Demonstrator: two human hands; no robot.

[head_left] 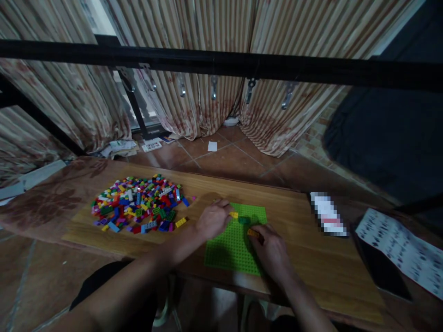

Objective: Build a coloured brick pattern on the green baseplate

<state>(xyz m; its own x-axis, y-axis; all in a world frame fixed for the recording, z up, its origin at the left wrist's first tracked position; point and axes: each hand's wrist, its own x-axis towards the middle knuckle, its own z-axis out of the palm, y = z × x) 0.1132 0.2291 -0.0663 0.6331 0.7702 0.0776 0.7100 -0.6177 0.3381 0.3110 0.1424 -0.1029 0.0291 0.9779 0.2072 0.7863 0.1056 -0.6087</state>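
A bright green studded baseplate (235, 251) lies on the wooden board in front of me. Over its upper left edge, my left hand (215, 218) is closed on a yellow brick (234, 215). Beside that brick, a dark green brick (244, 220) sits on the upper part of the plate. My right hand (270, 249) pinches an orange brick (253, 233) above the plate's right side. Its lower fingers are hidden beneath the hand. I cannot tell whether either held brick touches the plate.
A heap of mixed coloured bricks (138, 203) is spread at the left of the wooden board (294, 272), with a loose yellow brick (181, 222) at its edge. A blurred-out phone-like object (328, 214) and a printed sheet (403, 249) lie to the right. A dark bar (221, 62) crosses above.
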